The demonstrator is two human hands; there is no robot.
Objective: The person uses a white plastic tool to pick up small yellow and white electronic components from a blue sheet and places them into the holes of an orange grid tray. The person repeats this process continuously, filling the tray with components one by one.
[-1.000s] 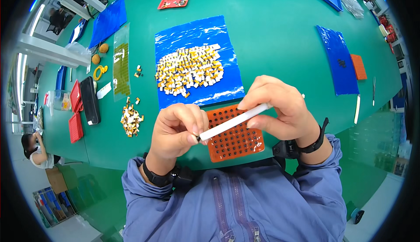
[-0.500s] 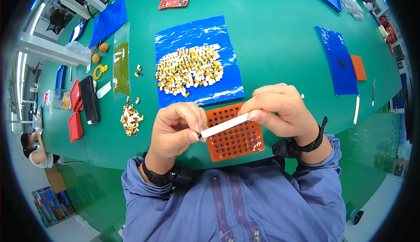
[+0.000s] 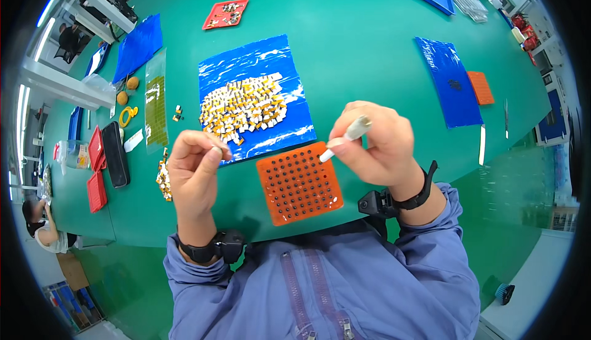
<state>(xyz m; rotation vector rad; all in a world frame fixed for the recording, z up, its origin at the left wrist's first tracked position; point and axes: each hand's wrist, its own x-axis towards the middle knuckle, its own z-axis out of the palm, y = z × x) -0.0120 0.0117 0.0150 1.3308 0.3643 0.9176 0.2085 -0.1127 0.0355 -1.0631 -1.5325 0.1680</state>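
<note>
My right hand [image 3: 375, 149] grips a white stick [image 3: 357, 128] between thumb and fingers. One end, greyish and worn, points up; the white other end pokes out below the thumb, over the upper right corner of an orange tray [image 3: 286, 218]. Rows of small black round parts sit in that tray's holes. To its left my left hand [image 3: 196, 171] is raised above the table, thumb and fingertips pinched together. Whatever lies in the pinch is too small to make out. Beyond the hands a blue sheet [image 3: 246, 56] carries a heap of small white-and-yellow pieces [image 3: 243, 107].
A smaller pile of pieces [image 3: 164, 179] lies partly behind my left hand. Further left are a black case [image 3: 115, 155], red trays [image 3: 96, 192] and yellow scissors [image 3: 127, 116]. Another blue sheet [image 3: 452, 100] and an orange block [image 3: 481, 88] lie to the right. A red tray [image 3: 212, 21] stands far back.
My hands have moved apart. The stick, held level between both hands before, is now in my right hand alone and tipped up. My left hand has drawn away left; the view has shifted.
</note>
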